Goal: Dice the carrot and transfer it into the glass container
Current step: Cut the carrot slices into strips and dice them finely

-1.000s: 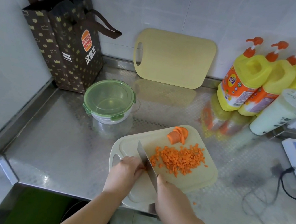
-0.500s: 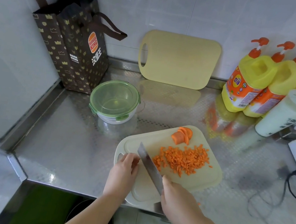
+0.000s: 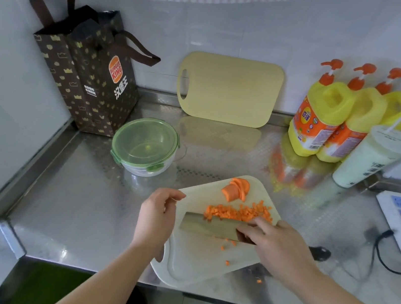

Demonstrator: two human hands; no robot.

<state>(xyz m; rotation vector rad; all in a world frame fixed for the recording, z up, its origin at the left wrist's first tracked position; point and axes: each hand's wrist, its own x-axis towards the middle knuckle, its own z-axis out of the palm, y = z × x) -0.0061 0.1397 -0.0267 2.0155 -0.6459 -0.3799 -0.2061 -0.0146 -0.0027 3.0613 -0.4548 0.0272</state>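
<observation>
At the upper left of the frame a brown paper bag (image 3: 88,77) is standing in the corner, away from the work. Just right of it, left of centre, the glass container (image 3: 144,143) is sitting on the counter (image 3: 83,199) with its green lid on, so somebody must open it before any carrot is going in. Below it the left hand (image 3: 155,218) is hovering over the left edge of the white cutting board (image 3: 185,264), fingers loosely curled and holding nothing, probably ready to steady the board.

In the lower centre the knife (image 3: 209,226) is lying almost flat, its edge against the heap of diced carrot (image 3: 237,213), I think for sliding under the heap and lifting it. An uncut carrot stub (image 3: 235,189) is sitting just behind the heap (so the dicing is not fully done). The right hand (image 3: 281,247) is clasping the knife, fingers lying on the blade to keep it low. At the upper right, yellow detergent bottles (image 3: 321,118) are standing against the wall.
</observation>
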